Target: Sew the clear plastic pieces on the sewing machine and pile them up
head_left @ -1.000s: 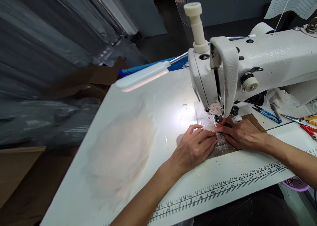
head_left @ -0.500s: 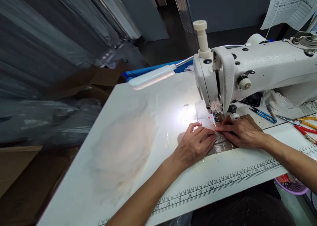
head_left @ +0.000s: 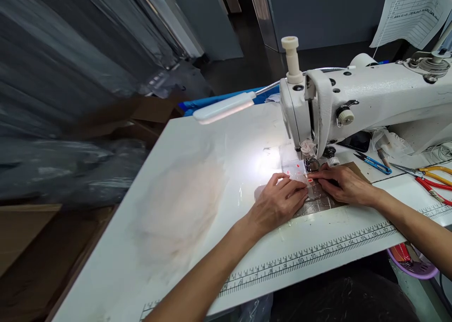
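My left hand [head_left: 278, 202] lies flat with fingers stretched, its fingertips on a see-through sheet [head_left: 290, 165] with small red marks. Just in front of the presser foot [head_left: 312, 165] of a white sewing machine [head_left: 374, 93], my right hand [head_left: 348, 185] rests with its index finger stretched out and its thumb apart. Under both hands is a shiny grey-brown piece [head_left: 316, 207], partly hidden by the fingers. A brown flat piece [head_left: 357, 171] shows beyond the right hand. A pale pink ruffled bit [head_left: 308, 147] sits by the needle area, on the machine head.
A lamp [head_left: 226, 107] lights the white table [head_left: 247, 138]. On the right lie blue thread snips [head_left: 374, 163], orange-handled scissors [head_left: 436, 171] and a red-handled tool [head_left: 429, 190]. A printed ruler [head_left: 314, 261] runs along the front edge. A purple basket [head_left: 416, 269] hangs below.
My right hand's fingertips have drawn apart from the left hand's, and its index finger is now straighter beside the presser foot. The left hand stays almost in place. The view has shifted slightly.
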A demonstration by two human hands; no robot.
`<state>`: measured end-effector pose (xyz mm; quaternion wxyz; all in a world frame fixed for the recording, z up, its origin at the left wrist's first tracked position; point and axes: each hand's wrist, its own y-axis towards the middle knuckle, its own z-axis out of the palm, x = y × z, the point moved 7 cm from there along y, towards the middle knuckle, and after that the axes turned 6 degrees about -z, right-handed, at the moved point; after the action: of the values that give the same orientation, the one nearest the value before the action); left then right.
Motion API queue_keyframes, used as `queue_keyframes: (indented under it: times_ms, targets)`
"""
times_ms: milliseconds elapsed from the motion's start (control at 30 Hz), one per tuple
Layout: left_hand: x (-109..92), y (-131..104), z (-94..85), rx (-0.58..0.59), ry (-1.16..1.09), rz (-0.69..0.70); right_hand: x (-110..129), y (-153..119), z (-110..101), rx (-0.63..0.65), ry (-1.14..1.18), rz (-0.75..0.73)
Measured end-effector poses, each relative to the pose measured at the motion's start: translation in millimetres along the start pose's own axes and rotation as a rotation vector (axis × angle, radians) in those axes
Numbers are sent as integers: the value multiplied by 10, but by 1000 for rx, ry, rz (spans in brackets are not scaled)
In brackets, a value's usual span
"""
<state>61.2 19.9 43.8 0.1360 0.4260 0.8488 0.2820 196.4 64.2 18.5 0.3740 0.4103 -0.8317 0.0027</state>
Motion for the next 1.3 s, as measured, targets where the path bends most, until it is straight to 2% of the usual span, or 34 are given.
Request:
queue_keyframes:
  times_ms: [267, 433, 700, 933, 1133, 1300]
  targets:
    - [7, -10, 8, -8, 5, -2, 12, -14, 12, -23, -14, -26]
    - [14, -14, 21, -4, 8, -15, 67, -45, 48, 57, -5, -34]
    - [28, 3, -14, 57, -129, -78, 192, -48, 78, 107, -206, -159]
    - [145, 5, -69, -74, 4, -215, 227, -54, 81, 128, -275, -178]
    - [151, -14, 52, 33, 24, -204, 230, -62, 93, 126, -290, -171]
    - [158, -25, 84, 87, 44, -207, 237, -66, 92, 121, -304, -180]
